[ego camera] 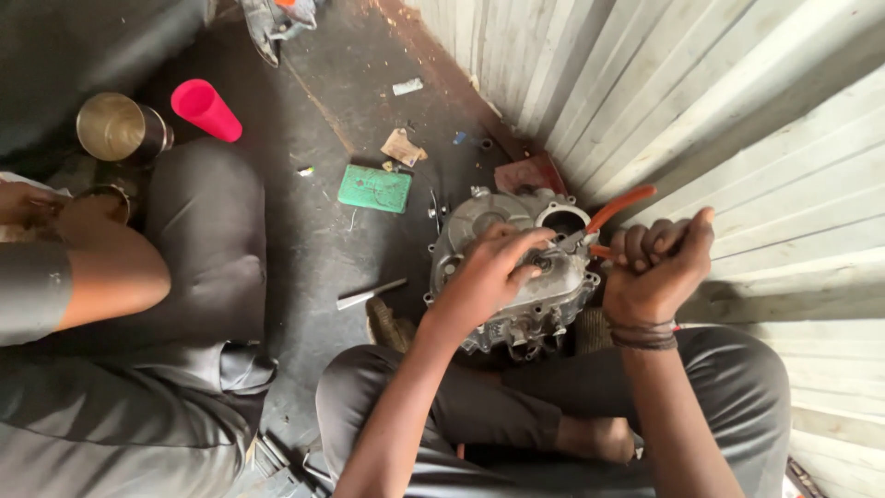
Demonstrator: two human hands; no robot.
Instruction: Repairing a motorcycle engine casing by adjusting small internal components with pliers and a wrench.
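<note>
Engine casing (516, 277): one, grey metal, on floor (323, 240) between person's knees | left hand (493, 272): fingers curled, pressing on casing top | right hand (659, 267): fist clenched around one pair of orange-handled pliers (613, 217) | nearby: one pink cup (205, 109), one steel tumbler (120, 127), one green plate (374, 188).

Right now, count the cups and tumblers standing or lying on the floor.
2: a pink plastic cup lying on its side at upper left, and a metal tumbler just left of it. A co-worker's arm might hide others.
</note>
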